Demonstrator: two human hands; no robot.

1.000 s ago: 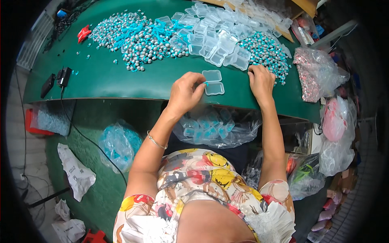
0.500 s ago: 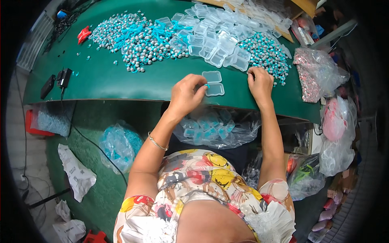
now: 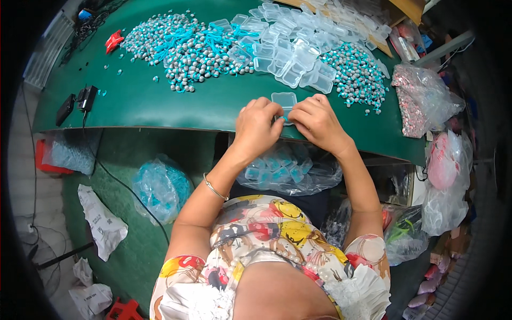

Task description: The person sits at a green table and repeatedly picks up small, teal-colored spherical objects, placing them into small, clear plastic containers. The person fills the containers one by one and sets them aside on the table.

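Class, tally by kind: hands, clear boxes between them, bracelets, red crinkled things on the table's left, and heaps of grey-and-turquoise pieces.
Left hand and right hand: 2
Open clear box: 1
Bracelet: 1
Red crinkled thing: 1
Left heap and right heap: 2
Total: 7

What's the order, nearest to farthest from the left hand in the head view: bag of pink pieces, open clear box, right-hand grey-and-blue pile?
From the left hand:
1. Open clear box: at its fingertips, between both hands.
2. Grey-and-blue pile: right, farther back.
3. Bag of pink pieces: far right, beyond the pile.
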